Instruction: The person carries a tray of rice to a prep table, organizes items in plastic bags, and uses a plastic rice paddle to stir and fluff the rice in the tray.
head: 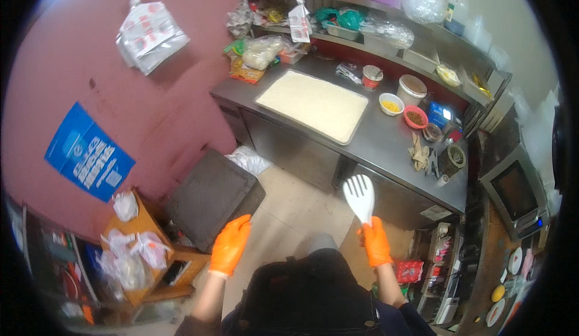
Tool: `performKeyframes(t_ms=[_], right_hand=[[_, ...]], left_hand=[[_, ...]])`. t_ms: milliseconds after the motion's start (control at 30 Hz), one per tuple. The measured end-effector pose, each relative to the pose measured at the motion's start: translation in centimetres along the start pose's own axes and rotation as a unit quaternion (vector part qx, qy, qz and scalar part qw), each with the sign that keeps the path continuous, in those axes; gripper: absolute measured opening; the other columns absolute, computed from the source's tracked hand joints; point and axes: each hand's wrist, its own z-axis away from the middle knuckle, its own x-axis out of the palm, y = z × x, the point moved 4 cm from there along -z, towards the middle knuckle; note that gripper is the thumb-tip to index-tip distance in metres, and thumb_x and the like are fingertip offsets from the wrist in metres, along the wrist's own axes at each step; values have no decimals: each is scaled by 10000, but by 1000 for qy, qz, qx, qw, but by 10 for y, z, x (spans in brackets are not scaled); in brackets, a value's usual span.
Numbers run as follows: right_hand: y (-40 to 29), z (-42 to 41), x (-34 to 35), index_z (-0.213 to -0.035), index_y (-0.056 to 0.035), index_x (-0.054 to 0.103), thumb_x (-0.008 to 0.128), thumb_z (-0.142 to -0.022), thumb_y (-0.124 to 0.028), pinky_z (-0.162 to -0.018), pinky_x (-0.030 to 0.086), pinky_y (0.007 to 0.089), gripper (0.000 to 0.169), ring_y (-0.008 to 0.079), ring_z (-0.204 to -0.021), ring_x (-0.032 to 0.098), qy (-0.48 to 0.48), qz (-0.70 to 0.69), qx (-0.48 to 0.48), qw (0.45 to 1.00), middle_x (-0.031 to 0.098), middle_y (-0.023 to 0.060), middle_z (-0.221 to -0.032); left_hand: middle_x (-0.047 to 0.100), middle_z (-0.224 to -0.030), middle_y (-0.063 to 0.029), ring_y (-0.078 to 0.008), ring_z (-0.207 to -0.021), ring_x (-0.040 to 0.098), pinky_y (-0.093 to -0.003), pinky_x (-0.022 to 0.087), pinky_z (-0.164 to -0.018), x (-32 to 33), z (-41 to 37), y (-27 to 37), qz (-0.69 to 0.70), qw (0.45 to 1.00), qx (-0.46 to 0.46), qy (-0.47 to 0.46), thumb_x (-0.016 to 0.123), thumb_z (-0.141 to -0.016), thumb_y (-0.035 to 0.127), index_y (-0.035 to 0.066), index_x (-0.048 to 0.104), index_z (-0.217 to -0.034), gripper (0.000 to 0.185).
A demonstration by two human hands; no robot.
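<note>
My right hand (pixel 376 242), in an orange glove, grips the handle of a white slotted spatula (pixel 358 195), its head pointing towards the steel counter (pixel 384 144). My left hand (pixel 230 245), also gloved in orange, holds nothing that I can see; it is over the floor beside a dark box-like object (pixel 212 191), its fingers close together and slightly bent. On the counter lies a wide metal tray (pixel 349 142) filled with a flat, pale white layer. Right of the tray are a white bowl of yellow bits (pixel 391 104) and a red bowl of brown bits (pixel 415 117).
Two shelves (pixel 357 44) with bags and containers run above the counter. A lidded white bucket (pixel 411 90), crumpled gloves (pixel 420 153) and a jar (pixel 451 160) stand or lie on its right part. A microwave (pixel 515 187) is at right, a wooden stand with bags (pixel 131 263) at lower left.
</note>
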Motion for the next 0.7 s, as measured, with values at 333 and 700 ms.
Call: performKeyframes(t_ms=[333,700], right_hand=[[-136,-259,-8,-1582,-186,388,486,-1051,-292,-842,540,532,550,459,-957,694,82,410,-6,908,732,249,-1060],[-221,-519,11,-1242,-44,667,569,-949,-258,-629,566,442,376,280,-722,712,-222,559,164,782,737,136,-894]], left_hand=[[673,-1294,-201,-331,-1229,629,-370,477,-1051,104,-257,15,83,980,-9,-179,605,-1022,184,32,663,-1329,347],[690,-1289,-143,-248,-1219,630,-351,474,-1071,92,-488,16,49,984,82,-147,581,-1047,177,-9,654,-1335,351]])
